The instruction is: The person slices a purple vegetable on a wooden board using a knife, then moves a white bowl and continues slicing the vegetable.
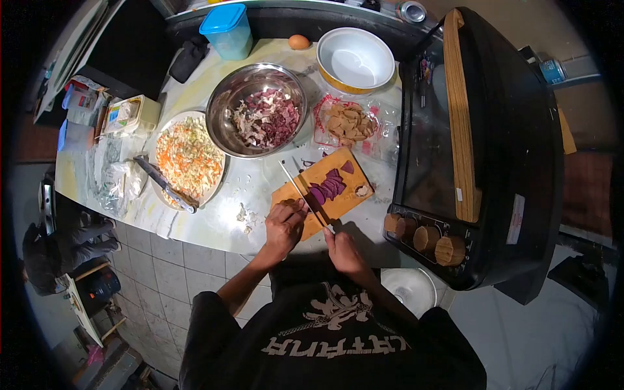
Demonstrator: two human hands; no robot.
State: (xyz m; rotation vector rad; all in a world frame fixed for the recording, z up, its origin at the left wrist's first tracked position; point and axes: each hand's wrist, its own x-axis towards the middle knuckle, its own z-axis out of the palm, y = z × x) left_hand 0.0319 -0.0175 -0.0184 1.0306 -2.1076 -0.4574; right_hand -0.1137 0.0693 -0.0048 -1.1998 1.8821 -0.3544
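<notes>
My right hand [344, 250] grips the handle of a knife [303, 188], whose long blade points away from me across a wooden cutting board [348, 205]. To the left of the blade, my left hand [285, 224] has its fingers curled down on the board; whatever lies under them is hidden. Purple slices, apparently red onion [329, 186], lie in a row right of the blade. A small pale root-end piece [362, 190] rests near the board's right corner. Behind the board stands a steel bowl [218, 133] holding chopped purple and whitish pieces.
A plate [222, 170] of shredded vegetables sits left, a second knife [166, 184] on its rim. Brown slices lie on a plastic bag [387, 130]. Behind are a white bowl [355, 58], an egg [299, 42] and a blue-lidded container [226, 32]. A black oven [500, 149] borders the right.
</notes>
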